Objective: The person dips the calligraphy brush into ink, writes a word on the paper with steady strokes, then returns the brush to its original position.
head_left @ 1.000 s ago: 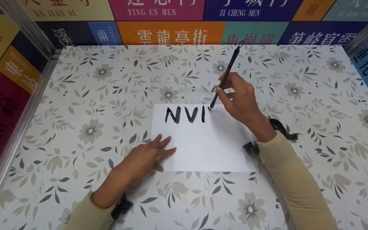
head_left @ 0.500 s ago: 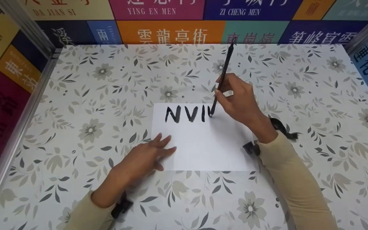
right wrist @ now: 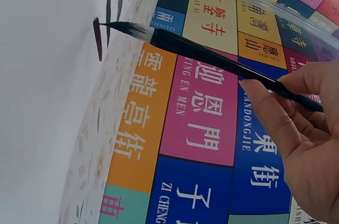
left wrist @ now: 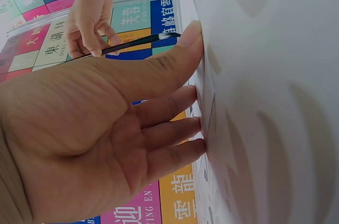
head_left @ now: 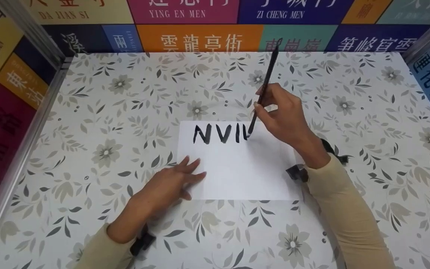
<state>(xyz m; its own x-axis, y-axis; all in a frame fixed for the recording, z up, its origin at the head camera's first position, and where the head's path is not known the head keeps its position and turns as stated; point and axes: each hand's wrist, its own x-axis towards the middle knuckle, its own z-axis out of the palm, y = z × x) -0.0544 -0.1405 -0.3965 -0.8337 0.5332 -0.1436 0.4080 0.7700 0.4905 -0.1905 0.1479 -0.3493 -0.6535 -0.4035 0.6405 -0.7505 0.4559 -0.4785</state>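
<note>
My right hand (head_left: 284, 116) pinches a black calligraphy brush (head_left: 268, 74) between thumb and fingers, partway up the handle. In the right wrist view the brush's bristles (right wrist: 132, 29) taper to a dark wet point, right at the inked strokes. White paper (head_left: 237, 175) lies flat on the table. Along its top run bold black letters (head_left: 220, 133), N, V and I, followed by another upright stroke beside the brush tip. My left hand (head_left: 166, 185) rests with spread fingers on the paper's left edge. Its thumb (left wrist: 188, 38) and fingertips meet the surface in the left wrist view.
A white cloth (head_left: 69, 149) with grey flowers and leaves covers the table. Colourful panels (head_left: 200, 37) with Chinese lettering stand along the back and both sides. Black straps with small camera blocks (head_left: 297, 173) sit at the wrists.
The brush tip has moved down the paper, leaving a new stroke right of the I, then shifted slightly right and up. My left hand has stayed in place.
</note>
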